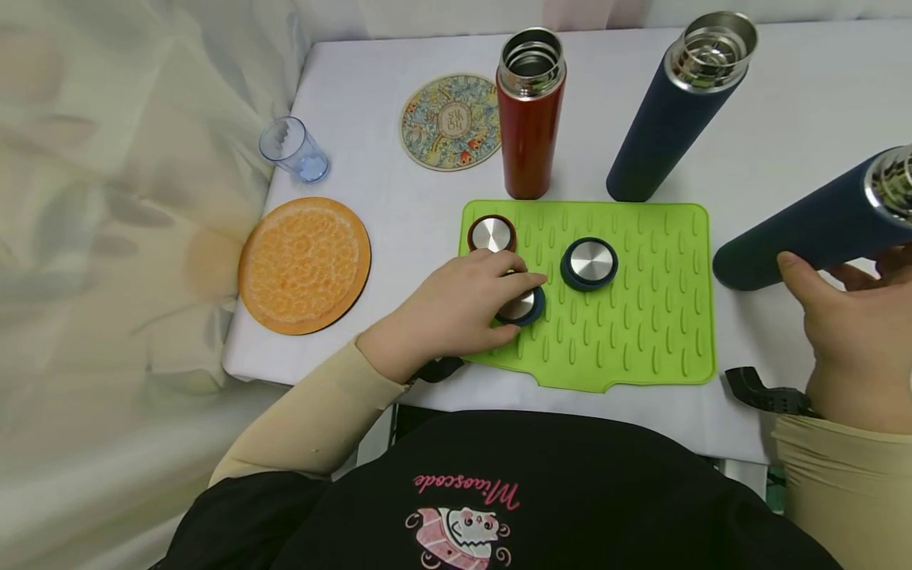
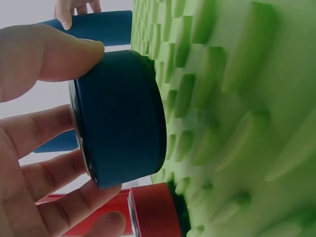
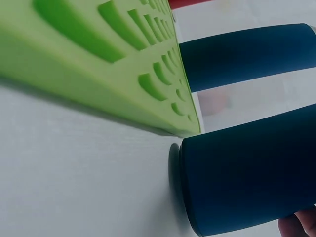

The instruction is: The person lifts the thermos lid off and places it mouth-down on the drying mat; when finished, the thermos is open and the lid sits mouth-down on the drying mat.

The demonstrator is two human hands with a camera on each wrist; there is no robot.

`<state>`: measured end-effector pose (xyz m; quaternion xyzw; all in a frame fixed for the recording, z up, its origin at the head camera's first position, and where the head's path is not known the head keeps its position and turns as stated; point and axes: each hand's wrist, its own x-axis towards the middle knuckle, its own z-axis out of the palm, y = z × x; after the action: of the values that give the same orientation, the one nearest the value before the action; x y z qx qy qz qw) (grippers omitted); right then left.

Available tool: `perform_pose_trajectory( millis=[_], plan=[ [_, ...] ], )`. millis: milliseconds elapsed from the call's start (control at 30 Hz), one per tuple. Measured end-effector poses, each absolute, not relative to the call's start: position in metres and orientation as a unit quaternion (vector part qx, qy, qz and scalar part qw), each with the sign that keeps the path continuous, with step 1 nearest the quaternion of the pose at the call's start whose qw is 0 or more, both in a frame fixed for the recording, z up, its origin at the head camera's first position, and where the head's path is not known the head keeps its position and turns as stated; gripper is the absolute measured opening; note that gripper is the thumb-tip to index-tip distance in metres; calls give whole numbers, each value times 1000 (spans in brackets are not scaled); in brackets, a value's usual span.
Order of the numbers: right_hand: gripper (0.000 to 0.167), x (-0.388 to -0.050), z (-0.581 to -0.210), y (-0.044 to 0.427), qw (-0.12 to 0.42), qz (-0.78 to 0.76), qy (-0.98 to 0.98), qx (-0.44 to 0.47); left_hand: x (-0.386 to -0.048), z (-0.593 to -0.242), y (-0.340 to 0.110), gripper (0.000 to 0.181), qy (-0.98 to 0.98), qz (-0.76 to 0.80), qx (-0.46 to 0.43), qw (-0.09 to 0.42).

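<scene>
My left hand point(image 1: 459, 305) pinches a dark blue bottle lid point(image 1: 523, 309) with a silver top, between thumb and fingers, over the left part of a green ridged mat point(image 1: 641, 317). In the left wrist view that lid point(image 2: 121, 118) sits right against the ridges. Beside it on the mat are a red-rimmed lid point(image 1: 492, 234) and another blue lid point(image 1: 590, 264). My right hand point(image 1: 858, 336) holds a lidless dark blue thermos bottle point(image 1: 805, 229) just right of the mat, thumb on its near side. Only fingertips point(image 3: 291, 227) of that hand show in the right wrist view.
Behind the mat stand a lidless red bottle point(image 1: 529, 142) and another lidless blue bottle point(image 1: 663, 127). A patterned round coaster point(image 1: 442, 119) lies behind left. Further left are a clear blue glass point(image 1: 295, 150) and an orange round mat point(image 1: 305, 265), near the table's left edge.
</scene>
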<state>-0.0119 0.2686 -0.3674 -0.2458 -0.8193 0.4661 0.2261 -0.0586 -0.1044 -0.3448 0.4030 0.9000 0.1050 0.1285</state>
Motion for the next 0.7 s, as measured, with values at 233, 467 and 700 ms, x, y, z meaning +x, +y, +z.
perform_pose_trajectory(
  millis=[233, 467, 700],
  plan=[
    [88, -10, -383, 279, 242, 477, -825, -183, -58, -348, -103, 62, 902, 101, 402, 122],
    [89, -8, -381, 274, 230, 481, -821, -201, -58, -349, -101, 61, 903, 95, 402, 117],
    [85, -8, -381, 273, 225, 487, -817, -212, -58, -349, -99, 60, 904, 94, 401, 111]
  ],
)
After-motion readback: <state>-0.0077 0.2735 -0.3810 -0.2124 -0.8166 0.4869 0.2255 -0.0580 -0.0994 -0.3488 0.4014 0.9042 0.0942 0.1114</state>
